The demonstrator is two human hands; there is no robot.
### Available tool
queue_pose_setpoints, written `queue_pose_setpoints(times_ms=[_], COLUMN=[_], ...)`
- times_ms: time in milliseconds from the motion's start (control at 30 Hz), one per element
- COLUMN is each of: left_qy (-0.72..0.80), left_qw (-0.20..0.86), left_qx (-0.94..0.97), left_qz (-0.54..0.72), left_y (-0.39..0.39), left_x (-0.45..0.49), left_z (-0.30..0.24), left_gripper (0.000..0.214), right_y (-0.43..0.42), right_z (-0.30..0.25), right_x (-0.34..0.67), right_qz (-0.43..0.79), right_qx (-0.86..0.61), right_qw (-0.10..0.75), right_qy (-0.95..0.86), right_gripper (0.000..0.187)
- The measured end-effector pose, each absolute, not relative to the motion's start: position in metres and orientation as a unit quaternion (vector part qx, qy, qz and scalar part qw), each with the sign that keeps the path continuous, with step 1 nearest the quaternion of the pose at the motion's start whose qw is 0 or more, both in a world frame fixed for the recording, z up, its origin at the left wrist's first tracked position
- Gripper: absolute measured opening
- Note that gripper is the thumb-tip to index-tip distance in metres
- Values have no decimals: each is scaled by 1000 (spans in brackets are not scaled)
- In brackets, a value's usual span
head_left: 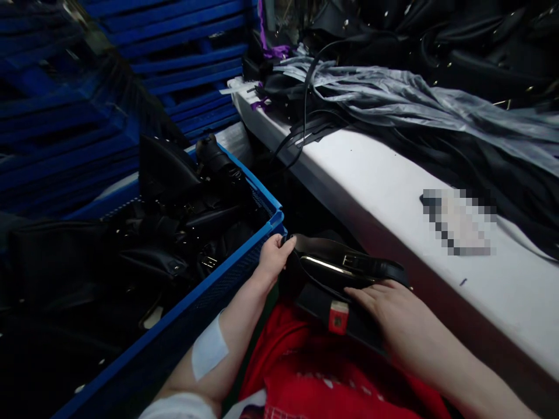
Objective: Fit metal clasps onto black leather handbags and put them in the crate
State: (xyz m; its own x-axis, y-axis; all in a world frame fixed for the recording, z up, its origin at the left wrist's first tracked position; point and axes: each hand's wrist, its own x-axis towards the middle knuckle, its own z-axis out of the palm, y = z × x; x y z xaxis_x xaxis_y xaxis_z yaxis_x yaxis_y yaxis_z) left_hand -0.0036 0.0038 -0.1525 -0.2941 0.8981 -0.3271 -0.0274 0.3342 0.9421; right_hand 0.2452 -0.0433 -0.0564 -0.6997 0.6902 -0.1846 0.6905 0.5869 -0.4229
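A black handbag (321, 247) with a gold zipper and a buckled strap is held in front of my body. Closed fingers and thumb of my left hand (276, 255) pinch its left end, just beside the corner of a blue crate (205, 285). My right hand (391, 311) grips the bag's near right side, with some fingers hidden behind or against it. Below the zipper, between the hands, a small red block with a pale top (338, 318) shows against the dark material. Black bags (151, 262) with gold buckles fill the crate.
A white table (349, 160) runs along the right, bearing black straps (312, 131), clear plastic wrap (384, 87) and piled black bags (471, 64). A pixelated object (463, 224) lies on it. Stacked blue crates (174, 46) rise at the back left.
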Motion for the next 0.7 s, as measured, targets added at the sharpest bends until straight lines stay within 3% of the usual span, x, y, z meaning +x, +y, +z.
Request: queue_pose_setpoints(times_ms=[67,133,233,333,400,467,567,700], left_qy=[632,590,534,529,545,570,599,615], left_qw=[488,483,449,391,374,390,441,478], left_qx=[331,322,307,315,323,322,319,337], left_qz=[503,561,648,684,677,647,588,529], left_y=[5,2,-10,-24,-33,-40,-48,-57], left_x=[-6,-12,-25,-37,-42,-45,-47,-46], left_z=[-147,-135,-111,-92,-89,-95,-111,-129], left_gripper=[50,54,55,54,53,49,43,42], right_y=[-35,-25,-6,15,27,32,27,8], right_z=[-72,-83,-80,-69,-73,-92,-136,-173], right_x=[240,244,259,271,273,270,260,248], right_qz=[-256,-302,-388,-526,-615,-671,-687,-673], right_qx=[400,420,496,561,584,605,613,563], right_qw=[-38,-129,-289,-395,-389,-317,-197,-185], right_qy=[879,846,721,503,360,287,337,443], right_gripper=[18,17,37,45,45,40,34,43])
